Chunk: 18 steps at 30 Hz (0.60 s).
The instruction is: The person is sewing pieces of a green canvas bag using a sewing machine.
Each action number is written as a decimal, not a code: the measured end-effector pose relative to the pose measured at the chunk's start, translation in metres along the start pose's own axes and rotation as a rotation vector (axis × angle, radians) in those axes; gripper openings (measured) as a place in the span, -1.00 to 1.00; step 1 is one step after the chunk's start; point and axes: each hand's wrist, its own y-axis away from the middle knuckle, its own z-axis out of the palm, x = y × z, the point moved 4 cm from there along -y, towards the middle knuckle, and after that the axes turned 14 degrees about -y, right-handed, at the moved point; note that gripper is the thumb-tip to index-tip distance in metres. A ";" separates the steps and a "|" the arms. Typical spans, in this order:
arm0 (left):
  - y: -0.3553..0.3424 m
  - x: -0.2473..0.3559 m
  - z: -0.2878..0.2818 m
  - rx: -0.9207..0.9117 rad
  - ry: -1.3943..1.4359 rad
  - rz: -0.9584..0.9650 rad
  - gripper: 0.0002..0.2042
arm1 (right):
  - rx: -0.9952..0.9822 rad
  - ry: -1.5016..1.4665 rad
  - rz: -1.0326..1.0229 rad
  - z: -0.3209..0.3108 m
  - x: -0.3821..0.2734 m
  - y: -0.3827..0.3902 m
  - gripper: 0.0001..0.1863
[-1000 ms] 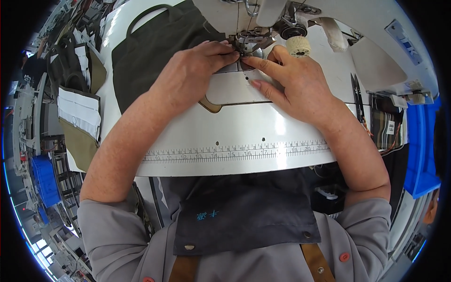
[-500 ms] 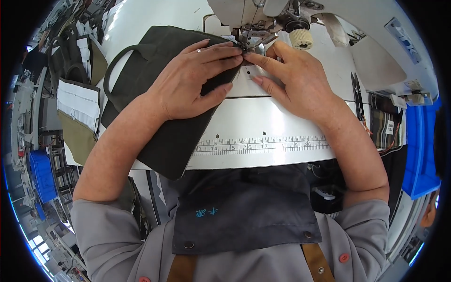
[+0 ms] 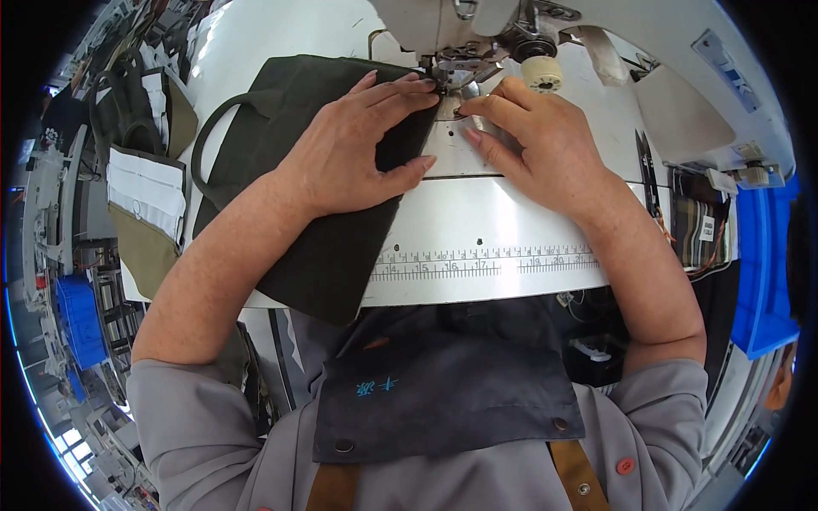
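A dark green fabric bag piece (image 3: 328, 255) with a looped handle (image 3: 204, 140) lies slantwise on the sewing table, its lower corner hanging past the front edge. My left hand (image 3: 354, 149) rests flat on it with fingers spread, the fingertips close to the needle area of the sewing machine (image 3: 464, 60). The piece's upper right corner reaches under the presser foot. Just right of that corner, my right hand (image 3: 541, 140) hovers by the metal needle plate, index finger bent and thumb apart, with nothing visible held between them.
Black scissors (image 3: 649, 175) and a striped fabric bundle (image 3: 699, 217) lie at the right. Beyond them hangs a blue bin (image 3: 763, 281). More olive and white bag pieces (image 3: 145, 200) are piled at the left. A ruler strip (image 3: 477, 266) runs along the table's front.
The bag piece has turned a little, its lower corner swinging right. My left hand has shifted slightly with it. The right index finger has drawn back from the piece's corner.
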 end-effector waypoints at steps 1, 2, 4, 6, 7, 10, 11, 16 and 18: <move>0.001 0.000 0.001 -0.010 -0.004 0.000 -0.43 | 0.000 -0.001 0.002 0.000 0.000 0.000 -0.79; 0.001 0.001 0.002 -0.012 -0.003 0.001 -0.43 | 0.003 -0.012 -0.001 0.001 0.001 0.000 -0.79; -0.002 0.003 0.000 -0.012 -0.051 0.019 -0.42 | 0.009 -0.022 -0.003 0.001 0.002 0.000 -0.79; 0.003 0.009 0.004 0.001 -0.053 -0.002 -0.42 | 0.004 -0.012 -0.007 0.001 0.003 0.001 -0.80; 0.006 0.014 0.005 0.015 -0.051 -0.027 -0.42 | 0.006 -0.013 -0.005 0.001 0.003 0.001 -0.80; 0.007 0.030 0.004 -0.009 -0.071 -0.076 -0.36 | -0.005 -0.012 0.005 0.001 0.003 0.001 -0.81; 0.007 0.034 0.004 -0.012 -0.095 -0.092 -0.34 | -0.006 -0.021 0.009 0.002 0.004 0.001 -0.80; 0.008 0.043 0.005 -0.068 -0.160 -0.114 -0.39 | -0.016 -0.047 0.004 0.002 0.002 0.000 -0.76; 0.008 0.045 0.009 -0.063 -0.145 -0.123 -0.45 | -0.015 -0.018 -0.017 0.004 0.004 0.002 -0.72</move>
